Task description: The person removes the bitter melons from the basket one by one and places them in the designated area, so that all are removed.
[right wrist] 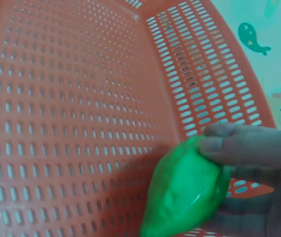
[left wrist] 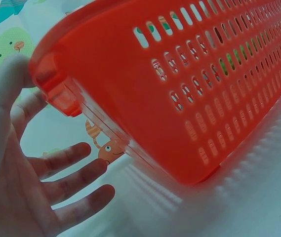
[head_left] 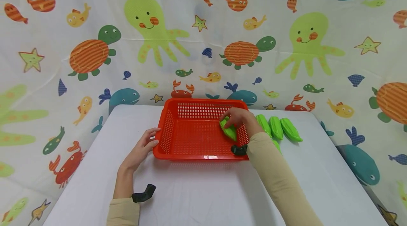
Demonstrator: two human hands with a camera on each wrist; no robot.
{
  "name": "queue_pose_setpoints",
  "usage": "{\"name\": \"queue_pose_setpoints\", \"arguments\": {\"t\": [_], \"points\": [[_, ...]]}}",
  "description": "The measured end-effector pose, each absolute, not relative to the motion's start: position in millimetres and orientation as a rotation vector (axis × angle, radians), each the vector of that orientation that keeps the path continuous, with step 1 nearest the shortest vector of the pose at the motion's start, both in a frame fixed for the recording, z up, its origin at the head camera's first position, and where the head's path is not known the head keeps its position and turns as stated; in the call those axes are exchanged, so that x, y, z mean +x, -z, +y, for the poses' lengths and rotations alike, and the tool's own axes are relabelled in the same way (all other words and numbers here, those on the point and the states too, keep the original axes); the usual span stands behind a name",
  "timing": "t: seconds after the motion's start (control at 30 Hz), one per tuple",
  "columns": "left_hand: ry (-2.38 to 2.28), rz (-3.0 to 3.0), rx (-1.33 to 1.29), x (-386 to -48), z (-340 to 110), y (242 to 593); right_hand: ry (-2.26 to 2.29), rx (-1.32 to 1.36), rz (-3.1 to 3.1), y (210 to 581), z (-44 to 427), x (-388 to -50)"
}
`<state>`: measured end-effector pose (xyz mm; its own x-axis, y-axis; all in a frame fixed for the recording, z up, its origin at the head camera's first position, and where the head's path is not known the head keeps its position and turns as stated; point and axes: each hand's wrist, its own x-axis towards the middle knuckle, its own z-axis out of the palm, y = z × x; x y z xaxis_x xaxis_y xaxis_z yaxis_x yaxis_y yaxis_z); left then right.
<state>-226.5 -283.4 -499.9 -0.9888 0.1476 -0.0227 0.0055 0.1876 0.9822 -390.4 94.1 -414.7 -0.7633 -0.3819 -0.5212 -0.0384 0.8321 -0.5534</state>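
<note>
A red plastic basket (head_left: pixel 200 157) with slotted walls stands on the white table. My right hand (head_left: pixel 236 118) is inside its right part, gripping a bright green, ridged, pointed vegetable that resembles a bitter gourd (right wrist: pixel 184 192). In the right wrist view, thumb and fingers hold its upper end; whether its lower end touches the basket floor I cannot tell. At the basket's left end, my left hand (head_left: pixel 144 148) holds the rim between thumb and forefinger. The other fingers (left wrist: pixel 76 182) of that hand extend loosely below the rim, apart from the wall.
Several more green gourds (head_left: pixel 290 129) lie on the table just right of the basket, one partly hidden by the right sleeve. A white cloth (head_left: pixel 206 42) printed with sea animals hangs behind the table (head_left: pixel 197 194). Black straps (head_left: pixel 143 193) sit on both wrists.
</note>
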Motion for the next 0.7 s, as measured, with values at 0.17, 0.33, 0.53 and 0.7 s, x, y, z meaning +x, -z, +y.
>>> {"name": "queue_pose_setpoints", "arguments": {"t": [0.17, 0.33, 0.53, 0.7], "points": [[-1.929, 2.333, 0.152, -226.4, -283.3, 499.3, 0.698, -0.425, 2.428, 403.7, 98.2, -390.4], [-1.929, 2.338, 0.158, -227.1, -284.1, 499.2, 0.775, -0.519, 2.431, 388.1, 100.2, -386.2], [-1.924, 2.337, 0.167, -227.7, -285.3, 500.6, 0.880, -0.544, 2.437, 377.1, 104.0, -375.7], [-1.920, 2.337, 0.163, -228.2, -284.5, 501.3, 1.011, -0.559, 2.426, 373.1, 110.2, -366.9]]}}
